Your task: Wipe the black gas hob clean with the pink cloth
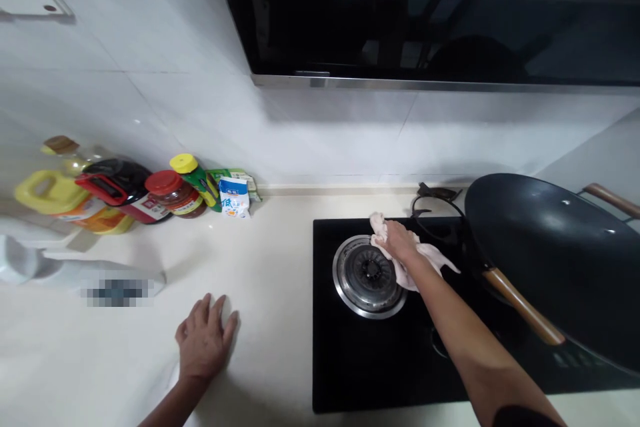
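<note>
Burner (370, 270) lies just left of right hand (401, 241), which grips cloth (434, 255); left hand (205, 340), farther off, is loosely spread over bench (273, 320)

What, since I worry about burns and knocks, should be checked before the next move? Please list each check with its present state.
1. Cloth held: ok, bunched in the right hand at the edge of the left burner.
2. Left hand off the cooktop: ok, it is over the counter.
3. Left burner unlit: ok, no flame shows.
4. Left burner cool: cannot tell, heat does not show.
5. Wok apart from the left burner: ok, it sits to the right.
6. Cooktop's right side uncovered: not ok, the wok covers much of it.
</note>
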`<action>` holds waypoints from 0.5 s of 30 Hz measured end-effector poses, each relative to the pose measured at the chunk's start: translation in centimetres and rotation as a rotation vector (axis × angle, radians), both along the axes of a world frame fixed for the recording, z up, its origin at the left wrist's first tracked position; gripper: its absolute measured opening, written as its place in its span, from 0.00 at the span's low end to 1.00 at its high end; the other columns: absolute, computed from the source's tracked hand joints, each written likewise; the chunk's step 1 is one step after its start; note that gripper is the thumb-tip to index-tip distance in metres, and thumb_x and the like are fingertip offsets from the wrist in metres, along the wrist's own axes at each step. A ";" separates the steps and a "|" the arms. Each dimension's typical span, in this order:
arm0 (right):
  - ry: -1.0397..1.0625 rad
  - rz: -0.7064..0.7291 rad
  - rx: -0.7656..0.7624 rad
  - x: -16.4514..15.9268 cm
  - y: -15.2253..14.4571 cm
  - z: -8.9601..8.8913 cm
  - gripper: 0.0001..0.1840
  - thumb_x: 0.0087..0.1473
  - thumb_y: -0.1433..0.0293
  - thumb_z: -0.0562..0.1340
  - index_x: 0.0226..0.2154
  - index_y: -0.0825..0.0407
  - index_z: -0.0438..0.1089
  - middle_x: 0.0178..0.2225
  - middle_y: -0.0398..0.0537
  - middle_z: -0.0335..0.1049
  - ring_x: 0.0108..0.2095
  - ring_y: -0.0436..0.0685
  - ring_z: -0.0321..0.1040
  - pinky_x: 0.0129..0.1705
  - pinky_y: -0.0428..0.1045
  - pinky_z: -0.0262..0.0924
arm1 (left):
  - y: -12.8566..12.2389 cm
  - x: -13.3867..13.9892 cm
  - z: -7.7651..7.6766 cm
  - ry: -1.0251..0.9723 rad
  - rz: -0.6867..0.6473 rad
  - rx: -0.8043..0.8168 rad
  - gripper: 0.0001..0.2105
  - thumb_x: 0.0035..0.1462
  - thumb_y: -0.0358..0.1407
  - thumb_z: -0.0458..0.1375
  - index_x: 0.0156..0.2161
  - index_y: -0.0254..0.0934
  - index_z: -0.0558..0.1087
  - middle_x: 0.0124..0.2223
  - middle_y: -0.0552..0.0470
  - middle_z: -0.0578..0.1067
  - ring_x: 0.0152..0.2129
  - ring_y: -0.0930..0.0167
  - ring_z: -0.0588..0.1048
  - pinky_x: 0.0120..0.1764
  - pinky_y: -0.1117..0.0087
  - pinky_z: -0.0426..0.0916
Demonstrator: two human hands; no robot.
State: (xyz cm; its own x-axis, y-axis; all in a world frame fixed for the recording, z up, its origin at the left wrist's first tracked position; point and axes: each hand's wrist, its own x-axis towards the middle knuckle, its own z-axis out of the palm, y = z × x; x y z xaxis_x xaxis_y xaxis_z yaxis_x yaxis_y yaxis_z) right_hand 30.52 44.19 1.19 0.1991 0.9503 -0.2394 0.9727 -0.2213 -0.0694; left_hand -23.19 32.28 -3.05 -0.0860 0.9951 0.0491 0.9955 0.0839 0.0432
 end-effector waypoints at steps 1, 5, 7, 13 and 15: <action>0.014 0.071 -0.032 -0.5 1.3 0.4 0.28 0.67 0.57 0.64 0.63 0.54 0.64 0.63 0.64 0.68 0.65 0.69 0.64 0.60 0.60 0.59 | 0.0 -0.1 -0.1 -0.001 -0.003 0.006 0.29 0.72 0.49 0.43 0.66 0.34 0.72 0.72 0.32 0.66 0.71 0.52 0.61 0.67 0.44 0.57; 0.064 0.318 -0.088 -4.2 5.4 1.2 0.40 0.58 0.57 0.73 0.66 0.51 0.63 0.64 0.64 0.67 0.66 0.71 0.63 0.64 0.61 0.56 | -0.2 -0.4 -0.7 0.003 -0.015 0.040 0.28 0.72 0.47 0.46 0.65 0.35 0.73 0.72 0.32 0.67 0.70 0.51 0.62 0.67 0.44 0.58; 0.094 0.441 -0.105 -7.0 6.6 1.1 0.49 0.50 0.57 0.79 0.68 0.47 0.62 0.65 0.61 0.68 0.67 0.71 0.62 0.66 0.61 0.53 | -0.3 -0.5 -0.9 0.004 -0.020 0.057 0.27 0.71 0.47 0.47 0.65 0.35 0.74 0.72 0.32 0.67 0.70 0.51 0.63 0.66 0.44 0.58; 0.129 0.871 -0.148 -12.2 6.2 0.8 0.68 0.41 0.55 0.83 0.76 0.44 0.52 0.64 0.60 0.69 0.64 0.75 0.63 0.67 0.64 0.49 | -0.4 -0.8 -1.4 -0.006 -0.017 0.083 0.25 0.70 0.46 0.49 0.64 0.37 0.74 0.71 0.34 0.68 0.69 0.52 0.64 0.67 0.45 0.58; 0.174 0.853 -0.125 -11.5 5.8 0.9 0.62 0.44 0.54 0.81 0.75 0.43 0.55 0.63 0.59 0.69 0.63 0.73 0.63 0.67 0.65 0.47 | -0.4 -0.9 -1.5 -0.003 -0.013 0.080 0.25 0.71 0.46 0.49 0.65 0.37 0.74 0.72 0.34 0.68 0.69 0.53 0.64 0.67 0.46 0.58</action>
State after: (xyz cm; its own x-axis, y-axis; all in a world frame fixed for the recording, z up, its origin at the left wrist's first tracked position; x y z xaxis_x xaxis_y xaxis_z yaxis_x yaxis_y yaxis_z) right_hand 19.06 50.00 2.07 -0.6159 0.7231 -0.3127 0.7878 0.5603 -0.2560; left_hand -24.06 31.93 -4.50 -0.0730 0.9890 0.1283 0.9964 0.0668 0.0522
